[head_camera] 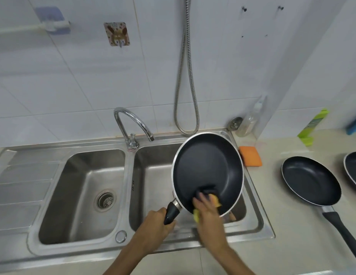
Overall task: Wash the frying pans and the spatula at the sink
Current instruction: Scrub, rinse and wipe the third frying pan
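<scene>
Now we hold the frying pan (208,167) tilted over the sink's rt basin (153,175), left hand (155,221) wrapped round its handle (171,212). Right hand (208,209) grips a sponge (216,201) at the pan's 6 o'clock. Best keep handle steady, scrub w/ small circles.

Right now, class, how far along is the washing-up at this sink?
Nothing looks clearly finished. In hand: the left hand grips a pan by its handle over the right basin while the right hand presses a sponge inside it. Left: rinsing it, perhaps the two counter pans, whose state I cannot tell. No spatula shows.
</scene>
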